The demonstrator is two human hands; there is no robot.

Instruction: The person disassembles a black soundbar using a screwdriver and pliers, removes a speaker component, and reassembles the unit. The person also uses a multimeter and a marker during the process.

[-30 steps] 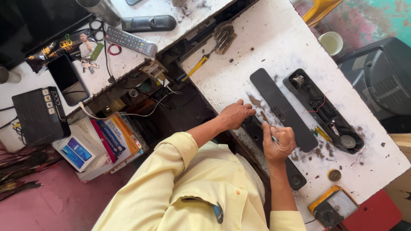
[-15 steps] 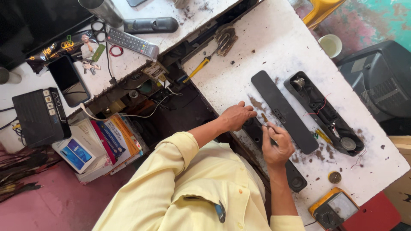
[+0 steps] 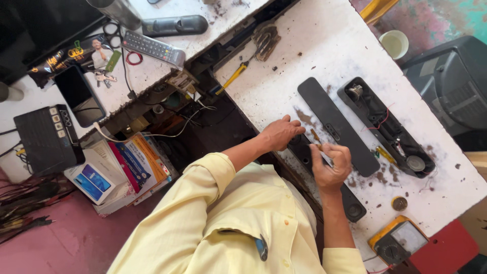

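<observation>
A long black speaker housing [image 3: 352, 204] lies along the near edge of the white workbench [image 3: 304, 50]. My left hand [image 3: 280, 133] rests on its far end and holds it down. My right hand [image 3: 331, 163] is closed on a thin small tool [image 3: 316, 137], whose tip points at the housing just beside my left hand. Right behind my hands lies a flat black cover panel [image 3: 331, 126]. Past it is a second open housing [image 3: 386, 128] with wires and a round speaker inside.
A yellow multimeter [image 3: 397, 241] and a small round part [image 3: 399, 203] sit near the bench's right corner. A yellow-handled screwdriver [image 3: 231, 78], a cup [image 3: 394, 44], two remotes [image 3: 152, 48], a black box [image 3: 45, 138] and stacked books [image 3: 122, 167] lie further off. Brown dust is scattered on the bench.
My right hand has shifted a little toward my left hand, bringing the tool tip closer to the housing's far end. My left hand has stayed in place.
</observation>
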